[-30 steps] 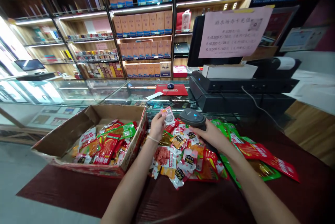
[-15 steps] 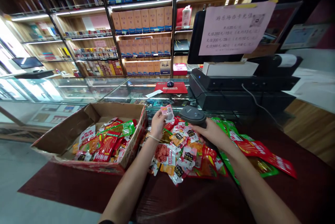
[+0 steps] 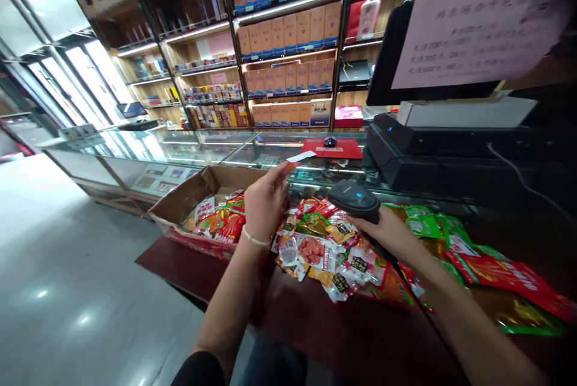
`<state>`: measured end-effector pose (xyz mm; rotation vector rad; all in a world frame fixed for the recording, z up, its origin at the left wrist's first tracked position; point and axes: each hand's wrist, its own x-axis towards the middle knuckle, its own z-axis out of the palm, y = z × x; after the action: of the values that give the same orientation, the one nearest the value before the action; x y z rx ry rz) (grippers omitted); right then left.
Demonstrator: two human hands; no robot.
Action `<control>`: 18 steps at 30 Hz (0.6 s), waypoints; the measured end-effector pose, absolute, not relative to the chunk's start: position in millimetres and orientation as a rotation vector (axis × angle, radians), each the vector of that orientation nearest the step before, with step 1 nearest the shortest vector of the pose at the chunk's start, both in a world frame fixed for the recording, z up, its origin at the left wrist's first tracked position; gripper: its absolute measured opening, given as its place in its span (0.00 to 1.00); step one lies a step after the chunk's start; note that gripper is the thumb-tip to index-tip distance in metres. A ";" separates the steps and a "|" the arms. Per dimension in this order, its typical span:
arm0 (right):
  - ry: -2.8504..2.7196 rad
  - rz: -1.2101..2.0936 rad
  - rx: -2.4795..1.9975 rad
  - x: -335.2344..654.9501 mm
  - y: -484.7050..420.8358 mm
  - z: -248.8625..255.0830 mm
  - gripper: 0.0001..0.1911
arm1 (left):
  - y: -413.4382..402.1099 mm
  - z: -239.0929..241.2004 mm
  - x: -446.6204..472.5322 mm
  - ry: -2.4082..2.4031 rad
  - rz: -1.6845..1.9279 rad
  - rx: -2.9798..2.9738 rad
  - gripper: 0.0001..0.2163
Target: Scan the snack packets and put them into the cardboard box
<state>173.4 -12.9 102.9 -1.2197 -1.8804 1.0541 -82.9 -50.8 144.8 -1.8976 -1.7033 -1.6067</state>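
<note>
My right hand point(image 3: 385, 232) is wrapped around the handle of a dark grey barcode scanner point(image 3: 356, 198), whose cable runs down toward the counter's front edge. A blue light shows on the scanner's top. Under it lies a heap of small snack packets point(image 3: 318, 252), red, white and orange. My left hand point(image 3: 265, 204) is raised over the right end of an open cardboard box point(image 3: 174, 226), fingers pressed together and pointing forward. A reddish edge shows at its fingertips; what it belongs to is unclear. Inside the box lie more snack packets point(image 3: 220, 217).
Larger red and green snack bags point(image 3: 496, 269) lie to the right on the dark red counter point(image 3: 306, 314). Behind are a white paper slip point(image 3: 301, 157), a red mouse pad point(image 3: 349, 148) with a mouse, and a black till point(image 3: 433, 163) below a monitor with a pink notice point(image 3: 469, 37).
The view has turned left. My left hand has moved from above the packet heap toward the box; the pink packet it held no longer shows clearly. A blue light now shows on the scanner.
</note>
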 end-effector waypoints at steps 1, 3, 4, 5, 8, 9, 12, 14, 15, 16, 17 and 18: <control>-1.886 1.066 -1.212 169.4 -14.1 101.7 0.19 | -50.6 143.5 -97.0 -1.760 -1.511 -1.844 0.15; -1.878 1.117 -1.186 162.0 -15.2 97.8 0.20 | -47.4 137.0 -124.3 -1.896 -1.323 -1.775 0.15; -1.860 1.146 -1.175 158.7 -15.1 95.1 0.20 | -45.5 132.1 -136.5 -1.964 -1.248 -1.762 0.15; -1.837 1.171 -1.169 155.7 -14.7 92.1 0.20 | -43.7 126.7 -147.1 -2.024 -1.194 -1.761 0.15; -1.792 1.203 -1.175 148.9 -12.5 83.7 0.19 | -42.1 111.9 -166.2 -2.115 -1.159 -1.789 0.17; -1.791 1.203 -1.179 147.7 -12.0 82.1 0.19 | -42.8 109.2 -167.6 -2.118 -1.177 -1.797 0.17; -1.793 1.206 -1.179 147.9 -12.1 83.1 0.19 | -47.8 110.1 -158.9 -2.082 -1.232 -1.848 0.15; -1.800 1.203 -1.183 152.2 -12.6 87.5 0.20 | -51.4 115.9 -144.8 -2.030 -1.253 -1.914 0.14; -1.804 1.203 -1.188 155.8 -12.3 89.8 0.20 | -52.7 118.9 -136.1 -2.000 -1.258 -1.957 0.13; -1.807 1.197 -1.194 160.4 -11.5 91.7 0.20 | -53.3 121.2 -126.5 -1.971 -1.261 -2.005 0.13; -1.804 1.189 -1.206 166.0 -9.9 93.0 0.21 | -53.0 122.3 -116.2 -1.944 -1.262 -2.058 0.12; -1.798 1.184 -1.220 172.5 -7.7 93.6 0.21 | -51.6 121.9 -105.4 -1.920 -1.266 -2.105 0.12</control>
<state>172.5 -7.7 93.6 -1.2201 -1.7984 1.1841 -105.4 -51.6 121.9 -2.1049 -1.9205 -1.2658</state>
